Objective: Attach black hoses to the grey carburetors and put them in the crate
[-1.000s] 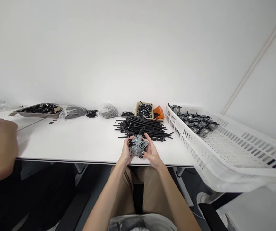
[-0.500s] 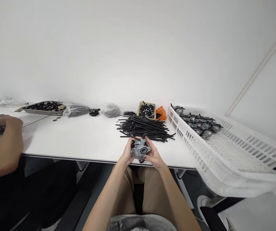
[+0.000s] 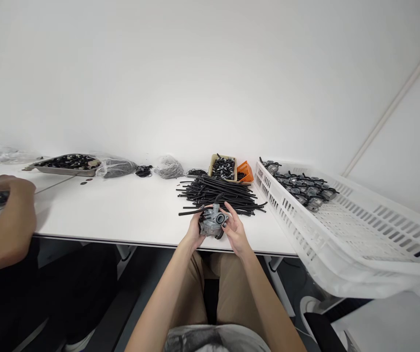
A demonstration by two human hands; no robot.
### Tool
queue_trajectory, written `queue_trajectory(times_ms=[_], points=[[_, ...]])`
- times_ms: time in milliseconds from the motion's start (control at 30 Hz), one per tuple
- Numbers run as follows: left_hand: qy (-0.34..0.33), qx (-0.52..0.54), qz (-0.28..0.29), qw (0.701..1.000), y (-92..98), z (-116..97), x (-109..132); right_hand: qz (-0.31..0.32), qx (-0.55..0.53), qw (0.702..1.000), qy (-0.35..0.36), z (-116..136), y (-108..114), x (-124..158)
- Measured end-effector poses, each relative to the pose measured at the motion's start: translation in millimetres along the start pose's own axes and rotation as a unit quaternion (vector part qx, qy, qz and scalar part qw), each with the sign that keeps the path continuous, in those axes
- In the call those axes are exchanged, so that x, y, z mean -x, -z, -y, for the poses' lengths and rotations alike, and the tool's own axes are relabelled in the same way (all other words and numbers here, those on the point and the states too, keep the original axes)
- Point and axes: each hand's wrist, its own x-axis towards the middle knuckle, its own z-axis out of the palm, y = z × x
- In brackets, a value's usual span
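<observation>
While left hand [image 3: 194, 231] and right hand [image 3: 235, 231] clamp the grey carburetor [image 3: 212, 223], black tubes [image 3: 221, 193] lie heaped at twelve o'clock, white crate [image 3: 360, 230] at three.

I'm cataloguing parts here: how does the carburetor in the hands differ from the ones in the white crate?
The held carburetor is alone, gripped by the left hand and right hand over the edge of the table; the crate carburetors lie heaped at the far end of the white crate. The held carburetor turns a round opening towards the camera; the crate carburetors lie at mixed angles. Both look like grey metal with black hoses.
</observation>
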Motion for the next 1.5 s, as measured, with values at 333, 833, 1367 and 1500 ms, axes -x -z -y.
queue_trajectory(times_ms=[333,833,1367,1500], points=[[-0.030,-0.067,0.002,0.997,-6.9,-2.8,6.5,-0.123,0.025,0.992,0.000,-3.0,-1.3,-9.3],[-0.254,-0.147,-0.162,0.942,-4.9,6.3,-2.2,-0.112,0.113,0.987,-0.008,-1.6,-5.8,-4.7],[-0.252,-0.217,-0.173,0.927,-2.3,9.6,-4.8,-0.096,0.254,0.961,0.055,-15.4,-0.8,-3.1],[-0.241,-0.240,-0.157,0.927,-3.1,9.6,-4.5,-0.117,0.271,0.951,0.093,-20.5,2.2,-2.9]])
